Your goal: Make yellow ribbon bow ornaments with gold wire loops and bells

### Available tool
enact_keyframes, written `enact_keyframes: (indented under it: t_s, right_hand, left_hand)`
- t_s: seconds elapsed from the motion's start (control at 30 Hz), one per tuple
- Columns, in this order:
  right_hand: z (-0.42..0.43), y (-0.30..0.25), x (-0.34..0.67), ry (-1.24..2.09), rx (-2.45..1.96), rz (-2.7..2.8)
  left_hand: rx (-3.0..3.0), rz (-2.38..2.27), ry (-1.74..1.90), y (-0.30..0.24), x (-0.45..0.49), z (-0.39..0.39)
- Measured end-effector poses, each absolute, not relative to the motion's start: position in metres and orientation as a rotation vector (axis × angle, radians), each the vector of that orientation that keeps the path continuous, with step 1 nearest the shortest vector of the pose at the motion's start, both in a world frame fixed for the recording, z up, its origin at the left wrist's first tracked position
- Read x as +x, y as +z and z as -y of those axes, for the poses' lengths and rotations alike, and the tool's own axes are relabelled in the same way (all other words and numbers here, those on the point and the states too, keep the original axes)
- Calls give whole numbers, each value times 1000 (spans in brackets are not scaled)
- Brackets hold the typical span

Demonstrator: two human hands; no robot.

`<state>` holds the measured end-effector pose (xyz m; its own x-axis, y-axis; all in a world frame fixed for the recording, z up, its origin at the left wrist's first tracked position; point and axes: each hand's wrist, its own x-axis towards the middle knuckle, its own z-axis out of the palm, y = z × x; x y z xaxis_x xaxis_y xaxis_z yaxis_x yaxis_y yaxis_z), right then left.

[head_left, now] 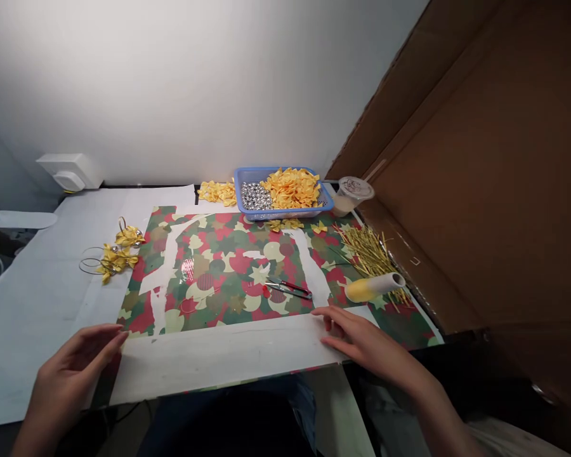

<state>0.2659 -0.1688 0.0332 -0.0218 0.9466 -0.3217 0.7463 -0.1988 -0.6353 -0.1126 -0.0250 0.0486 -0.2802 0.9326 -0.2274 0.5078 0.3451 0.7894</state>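
At lower frame edge, left hand and right hand are held open at white-bordered wrapping paper, fingers apart, nothing gripped; red-handled tool lies up-frame, nearer right hand, long axis crosswise.

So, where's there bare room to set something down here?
The white strip between the left hand and right hand is free, as is the patterned paper left of the red-handled tool. It's crowded around the blue basket and gold sticks.
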Motion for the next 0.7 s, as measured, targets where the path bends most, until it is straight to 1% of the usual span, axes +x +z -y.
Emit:
enact_keyframes:
  t_s: [0.17,0.27,0.5,0.63,0.7]
  right_hand:
    - [175,31,274,1033,-1993,1744]
    - [181,29,277,962,-2063,1724]
    - [214,31,278,616,-2236,1907]
    - [228,39,279,382,-2352,1918]
    - [224,45,274,374,-2338,1879]
  left_hand:
    - [1271,-1986,893,29,-146,19]
    - [1326,-1981,861,16,-165,14]
    - [1560,-2121,574,13,-185,20]
    - [1620,-2159,517,10,-193,25]
    - [1637,-2162,515,9,-194,26]
